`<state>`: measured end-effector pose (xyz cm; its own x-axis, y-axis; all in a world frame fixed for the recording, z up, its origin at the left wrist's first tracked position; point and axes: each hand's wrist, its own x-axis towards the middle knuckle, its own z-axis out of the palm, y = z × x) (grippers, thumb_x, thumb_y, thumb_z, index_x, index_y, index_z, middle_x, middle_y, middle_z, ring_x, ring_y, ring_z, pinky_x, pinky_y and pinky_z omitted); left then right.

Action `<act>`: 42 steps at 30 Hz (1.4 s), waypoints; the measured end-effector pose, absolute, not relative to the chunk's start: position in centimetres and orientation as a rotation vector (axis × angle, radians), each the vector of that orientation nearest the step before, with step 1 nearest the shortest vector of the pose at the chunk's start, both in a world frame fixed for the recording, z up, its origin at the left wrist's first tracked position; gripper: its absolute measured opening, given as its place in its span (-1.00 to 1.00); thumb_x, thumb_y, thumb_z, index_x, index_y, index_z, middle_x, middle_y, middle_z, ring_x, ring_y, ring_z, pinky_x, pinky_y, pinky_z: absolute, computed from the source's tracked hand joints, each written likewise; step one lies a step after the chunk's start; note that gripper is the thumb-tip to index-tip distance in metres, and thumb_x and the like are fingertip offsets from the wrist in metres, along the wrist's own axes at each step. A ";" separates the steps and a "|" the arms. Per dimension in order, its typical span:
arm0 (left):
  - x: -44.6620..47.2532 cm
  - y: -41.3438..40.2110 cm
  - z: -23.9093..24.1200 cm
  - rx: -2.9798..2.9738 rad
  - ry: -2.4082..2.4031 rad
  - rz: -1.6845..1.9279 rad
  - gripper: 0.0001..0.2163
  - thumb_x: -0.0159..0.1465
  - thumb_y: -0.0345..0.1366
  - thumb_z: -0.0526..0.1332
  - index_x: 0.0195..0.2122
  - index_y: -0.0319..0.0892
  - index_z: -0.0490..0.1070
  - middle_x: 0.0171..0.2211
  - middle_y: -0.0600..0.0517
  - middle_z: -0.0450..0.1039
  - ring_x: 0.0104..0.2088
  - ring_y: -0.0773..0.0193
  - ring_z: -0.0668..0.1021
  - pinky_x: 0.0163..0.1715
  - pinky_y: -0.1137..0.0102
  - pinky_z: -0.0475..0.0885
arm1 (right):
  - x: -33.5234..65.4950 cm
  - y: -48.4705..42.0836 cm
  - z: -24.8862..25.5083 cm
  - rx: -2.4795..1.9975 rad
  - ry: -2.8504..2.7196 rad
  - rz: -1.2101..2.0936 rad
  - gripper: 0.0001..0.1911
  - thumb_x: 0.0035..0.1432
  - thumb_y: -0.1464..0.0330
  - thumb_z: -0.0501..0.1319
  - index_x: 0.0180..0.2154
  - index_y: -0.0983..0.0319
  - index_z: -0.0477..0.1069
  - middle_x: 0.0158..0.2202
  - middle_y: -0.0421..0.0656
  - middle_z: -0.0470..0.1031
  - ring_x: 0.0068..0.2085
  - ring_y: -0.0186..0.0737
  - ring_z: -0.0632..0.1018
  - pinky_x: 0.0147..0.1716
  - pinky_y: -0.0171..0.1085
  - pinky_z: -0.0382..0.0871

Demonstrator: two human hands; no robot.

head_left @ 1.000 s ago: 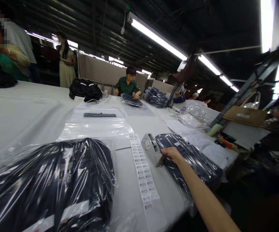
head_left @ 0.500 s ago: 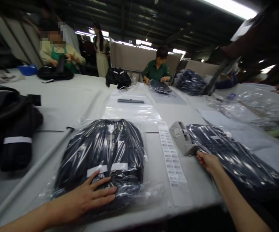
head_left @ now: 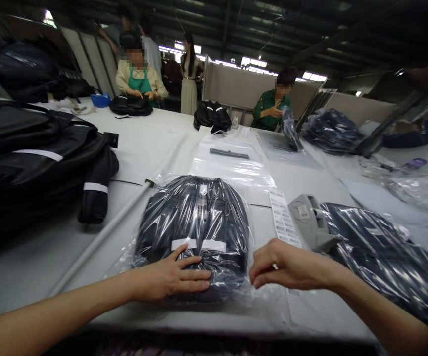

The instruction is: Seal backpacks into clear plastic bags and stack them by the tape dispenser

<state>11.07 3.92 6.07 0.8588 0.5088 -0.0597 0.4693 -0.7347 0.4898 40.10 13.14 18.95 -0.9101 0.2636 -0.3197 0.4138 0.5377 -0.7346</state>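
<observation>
Our hands meet at the bagged pack (head_left: pixel 199 222) on the desk (head_left: pixel 150 148)
Our left hand (head_left: pixel 172 278) lies flat and wide on the pack's near edge. Our right hand (head_left: pixel 288 267) is curled narrow at the plastic's near right corner; we cannot tell if it pinches anything. A dispenser (head_left: pixel 310 225) sits just right of it

left hand (head_left: pixel 169 277) lying flat on bagged dark garment (head_left: pixel 195 227) | right hand (head_left: pixel 288 267) pinching bag edge | tape dispenser (head_left: pixel 310 222) sitting beside it

Bare left hand (head_left: pixel 169 278), bare right hand (head_left: pixel 290 267)
</observation>
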 end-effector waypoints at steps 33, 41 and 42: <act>10.2 4.1 5.3 2.317 0.678 0.360 -0.19 0.00 -0.64 0.06 0.25 0.14 -0.06 0.26 0.08 0.03 0.26 0.06 0.05 0.19 -0.11 -0.34 | 31.4 8.9 10.6 1.101 2.288 -1.785 -0.75 0.18 0.24 0.07 -0.41 0.27 0.35 -0.63 -0.28 0.34 -0.62 -0.39 0.38 -0.62 -0.42 0.20; 9.5 4.9 3.6 1.937 0.937 0.887 -0.56 0.08 -0.53 0.13 0.02 -0.19 0.27 0.23 -0.14 0.07 0.20 0.09 0.19 0.16 0.21 0.13 | 26.4 4.5 8.6 1.345 2.961 -1.380 -0.86 -0.02 0.37 0.28 -0.46 0.23 0.32 -0.50 -0.25 0.35 -0.51 -0.36 0.36 -0.50 -0.36 0.24; 9.5 4.9 3.5 1.860 0.965 0.955 -0.59 0.09 -0.51 0.14 -0.01 -0.19 0.27 0.21 -0.13 0.11 0.17 0.09 0.25 0.13 0.22 0.18 | 25.8 4.4 8.0 1.324 2.995 -1.324 -0.81 -0.08 0.39 0.32 -0.48 0.23 0.30 -0.47 -0.24 0.35 -0.47 -0.33 0.37 -0.47 -0.35 0.25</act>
